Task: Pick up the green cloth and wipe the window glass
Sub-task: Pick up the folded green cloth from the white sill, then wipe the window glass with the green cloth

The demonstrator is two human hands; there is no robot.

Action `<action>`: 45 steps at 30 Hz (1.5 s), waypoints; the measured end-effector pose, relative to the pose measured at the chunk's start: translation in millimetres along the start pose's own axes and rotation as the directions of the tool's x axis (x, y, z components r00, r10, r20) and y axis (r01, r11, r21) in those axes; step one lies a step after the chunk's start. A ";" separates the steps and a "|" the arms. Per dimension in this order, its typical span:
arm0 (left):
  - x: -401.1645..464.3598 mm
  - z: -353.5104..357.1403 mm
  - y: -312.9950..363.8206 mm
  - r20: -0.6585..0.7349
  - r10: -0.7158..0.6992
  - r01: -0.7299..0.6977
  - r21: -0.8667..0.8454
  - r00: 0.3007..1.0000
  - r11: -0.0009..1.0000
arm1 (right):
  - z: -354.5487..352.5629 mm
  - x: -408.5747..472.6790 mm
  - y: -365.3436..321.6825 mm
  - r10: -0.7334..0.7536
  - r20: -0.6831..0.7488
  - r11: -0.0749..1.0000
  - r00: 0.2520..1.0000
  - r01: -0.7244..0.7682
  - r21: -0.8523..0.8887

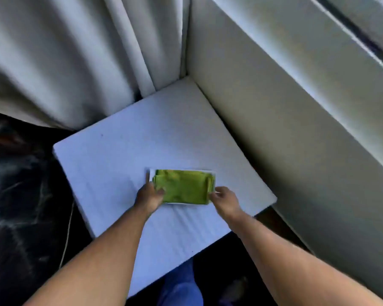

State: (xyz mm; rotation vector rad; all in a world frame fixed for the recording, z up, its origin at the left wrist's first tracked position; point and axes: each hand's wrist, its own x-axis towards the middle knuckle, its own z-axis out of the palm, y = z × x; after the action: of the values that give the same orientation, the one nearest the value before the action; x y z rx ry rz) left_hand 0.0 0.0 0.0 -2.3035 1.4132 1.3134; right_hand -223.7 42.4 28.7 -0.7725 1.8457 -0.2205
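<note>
A folded green cloth (184,186) lies on a small white tray (152,173), which rests on a white table (119,151). My left hand (149,195) grips the left end of the cloth and tray, thumb on top of the cloth. My right hand (224,199) pinches the right end of the cloth at the tray's edge. The window frame (363,40) runs along the top right, above a pale wall; the glass itself is barely in view.
Pale curtains (64,62) hang behind the table on the left. A pale wall (274,129) borders the table's right side. Dark marbled floor (20,206) lies to the left and below. My blue trouser leg (181,288) shows under the table's near edge.
</note>
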 end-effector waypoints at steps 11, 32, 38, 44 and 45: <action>36.9 17.8 -4.7 0.050 -0.214 0.218 -0.353 0.975 0.910 | 65.2 67.8 -7.2 0.262 -0.095 0.946 0.960 -0.236 0.223; -334.3 -156.0 371.3 0.356 0.813 -0.390 -0.742 0.460 0.546 | -351.4 -345.2 -65.8 -0.299 -0.550 0.642 0.780 0.591 0.489; -553.8 -148.8 484.5 0.107 0.993 -0.808 -0.580 0.053 0.106 | -457.7 -539.9 -3.5 -0.329 -0.909 0.563 0.257 0.826 0.030; -769.0 -138.6 571.1 -0.009 0.925 -0.792 -0.514 -0.379 -0.329 | -573.4 -676.7 39.2 -0.447 -0.715 0.798 -0.538 0.122 -0.590; -791.8 -139.0 577.8 -0.034 0.901 -0.783 -0.479 -0.433 -0.395 | -592.9 -685.7 40.7 -0.539 -0.627 0.801 -0.562 -0.114 -0.587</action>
State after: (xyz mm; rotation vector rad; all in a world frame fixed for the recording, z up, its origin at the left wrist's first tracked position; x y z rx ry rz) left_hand -507.3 131.7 839.8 0.2938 3.2326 2.0468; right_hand -617.9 365.6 779.4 -1.7526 3.5495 -1.4685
